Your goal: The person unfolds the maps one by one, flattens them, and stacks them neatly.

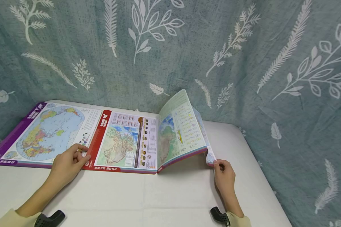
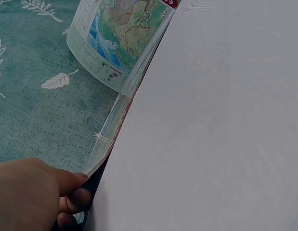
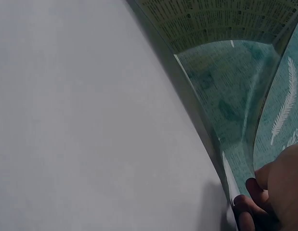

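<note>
A white-covered table (image 1: 147,195) is spread across the lower part of the head view, and it is backed, from upper left to far right, by one grey-green curtain (image 1: 193,56) printed with white leaves and fronds. Two maps are laid out: one purple-bordered map (image 1: 52,135) at the left of the frame, one red-bordered map (image 1: 120,143) about the centre. The red-bordered map lies flat over its left part, while its folded right part is lifted off the table right of centre. Two hands are seen. By the left hand (image 1: 68,162), lower left, the red border's near corner is pinched between thumb and curled fingers; by the right hand (image 1: 225,176), lower right, the lifted part's outer corner is pinched. Two pale sleeves (image 1: 14,220) and two black wrist devices (image 1: 51,219) are shown along the bottom edge.
</note>
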`<action>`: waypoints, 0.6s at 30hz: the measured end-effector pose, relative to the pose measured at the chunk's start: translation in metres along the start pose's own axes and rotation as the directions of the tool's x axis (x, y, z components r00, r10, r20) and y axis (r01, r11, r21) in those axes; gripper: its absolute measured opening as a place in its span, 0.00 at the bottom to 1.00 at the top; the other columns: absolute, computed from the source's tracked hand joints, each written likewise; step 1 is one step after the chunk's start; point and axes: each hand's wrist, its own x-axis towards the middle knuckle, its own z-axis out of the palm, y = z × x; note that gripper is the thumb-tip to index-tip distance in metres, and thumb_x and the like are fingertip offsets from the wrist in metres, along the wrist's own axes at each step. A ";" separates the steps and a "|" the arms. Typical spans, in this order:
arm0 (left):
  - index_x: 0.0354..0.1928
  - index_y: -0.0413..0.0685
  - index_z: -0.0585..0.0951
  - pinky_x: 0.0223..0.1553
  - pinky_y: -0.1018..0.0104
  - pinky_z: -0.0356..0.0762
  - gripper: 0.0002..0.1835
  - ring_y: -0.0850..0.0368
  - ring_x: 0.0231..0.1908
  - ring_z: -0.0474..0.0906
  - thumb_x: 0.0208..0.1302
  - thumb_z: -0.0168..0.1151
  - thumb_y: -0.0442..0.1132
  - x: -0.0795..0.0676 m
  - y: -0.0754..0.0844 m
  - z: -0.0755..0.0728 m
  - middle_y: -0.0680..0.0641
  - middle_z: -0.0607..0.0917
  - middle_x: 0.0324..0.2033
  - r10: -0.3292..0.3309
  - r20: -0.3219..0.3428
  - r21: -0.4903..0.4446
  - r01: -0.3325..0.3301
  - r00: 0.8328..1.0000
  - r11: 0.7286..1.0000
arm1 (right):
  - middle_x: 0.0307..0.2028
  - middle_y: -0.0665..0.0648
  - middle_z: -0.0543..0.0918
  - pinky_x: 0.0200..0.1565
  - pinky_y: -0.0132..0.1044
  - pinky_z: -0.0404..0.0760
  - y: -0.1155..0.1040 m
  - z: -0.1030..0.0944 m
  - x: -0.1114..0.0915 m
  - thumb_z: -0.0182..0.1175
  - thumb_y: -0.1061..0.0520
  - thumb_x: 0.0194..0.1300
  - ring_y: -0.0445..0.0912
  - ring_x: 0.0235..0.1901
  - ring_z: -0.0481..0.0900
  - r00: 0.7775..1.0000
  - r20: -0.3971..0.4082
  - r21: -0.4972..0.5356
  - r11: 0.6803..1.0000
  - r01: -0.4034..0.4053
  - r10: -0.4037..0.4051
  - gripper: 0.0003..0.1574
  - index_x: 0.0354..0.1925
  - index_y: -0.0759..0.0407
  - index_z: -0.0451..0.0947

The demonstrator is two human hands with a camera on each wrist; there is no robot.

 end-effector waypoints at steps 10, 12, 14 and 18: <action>0.51 0.41 0.80 0.26 0.66 0.58 0.15 0.67 0.19 0.61 0.67 0.73 0.38 0.000 0.003 -0.003 0.57 0.74 0.17 -0.025 0.020 0.004 0.025 0.999 1.000 | 0.49 0.68 0.84 0.43 0.31 0.69 0.018 -0.016 0.010 0.58 0.56 0.79 0.55 0.45 0.79 0.999 -0.020 -0.044 0.998 -0.033 0.032 0.16 0.52 0.70 0.81; 0.51 0.41 0.80 0.26 0.66 0.58 0.15 0.67 0.19 0.62 0.67 0.73 0.38 0.000 0.004 -0.003 0.57 0.74 0.17 -0.029 0.022 0.005 0.029 0.999 1.000 | 0.48 0.68 0.84 0.42 0.29 0.68 0.021 -0.018 0.012 0.58 0.56 0.79 0.55 0.45 0.78 0.999 -0.026 -0.052 0.998 -0.041 0.039 0.17 0.52 0.70 0.81; 0.51 0.41 0.80 0.26 0.66 0.58 0.15 0.67 0.19 0.62 0.67 0.73 0.38 0.000 0.004 -0.003 0.57 0.74 0.17 -0.028 0.023 0.002 0.028 0.999 1.000 | 0.48 0.68 0.84 0.42 0.30 0.68 0.024 -0.021 0.014 0.58 0.56 0.79 0.55 0.44 0.78 0.998 -0.037 -0.061 0.997 -0.046 0.044 0.16 0.52 0.69 0.81; 0.51 0.41 0.80 0.26 0.66 0.58 0.16 0.67 0.18 0.62 0.67 0.73 0.38 0.000 0.006 -0.004 0.57 0.74 0.17 -0.031 0.024 0.004 0.031 0.999 0.999 | 0.48 0.69 0.84 0.43 0.33 0.69 0.030 -0.025 0.016 0.58 0.55 0.79 0.55 0.45 0.79 0.997 -0.047 -0.070 0.996 -0.060 0.057 0.17 0.51 0.69 0.81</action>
